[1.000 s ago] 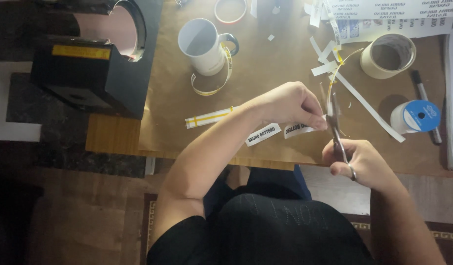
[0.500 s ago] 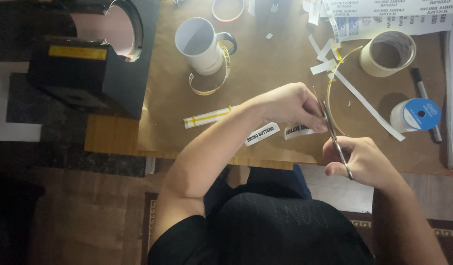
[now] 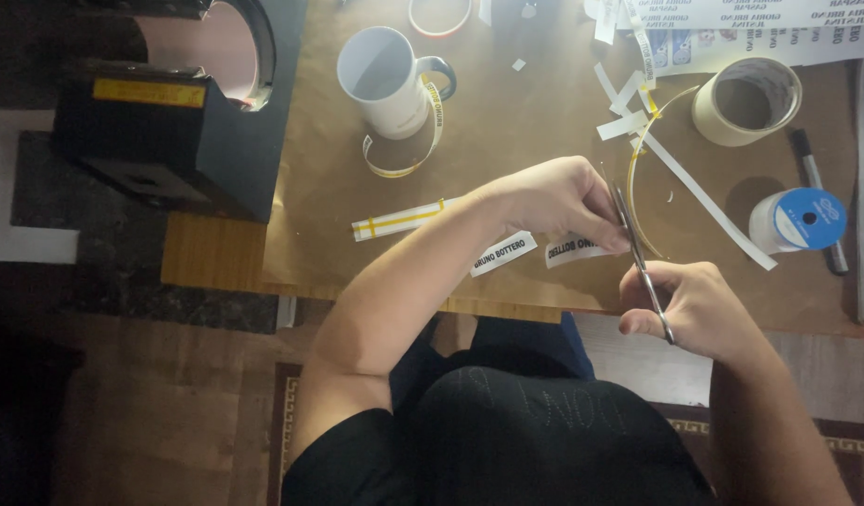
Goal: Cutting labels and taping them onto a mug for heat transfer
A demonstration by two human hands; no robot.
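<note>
A brown paper-covered worktable fills the upper view, seen from above the person's own lap. At its left edge sits a large black box-shaped press machine with a curved opening. Beside it stands a white ceramic mug with a blue handle, a printed strip curling at its base. At the right are a wide roll of tan tape and a smaller blue-capped spool, with a dark marker pen between them.

The left hand pinches a long, thin paper strip edged in yellow, which arcs up from the fingers. The right hand is closed around slim metal scissors, blades at the strip just beside the left fingertips. The strip looks light, floppy and easily torn, so it likely needs holding close to the cut. Small white printed labels lie below the left hand.
</note>
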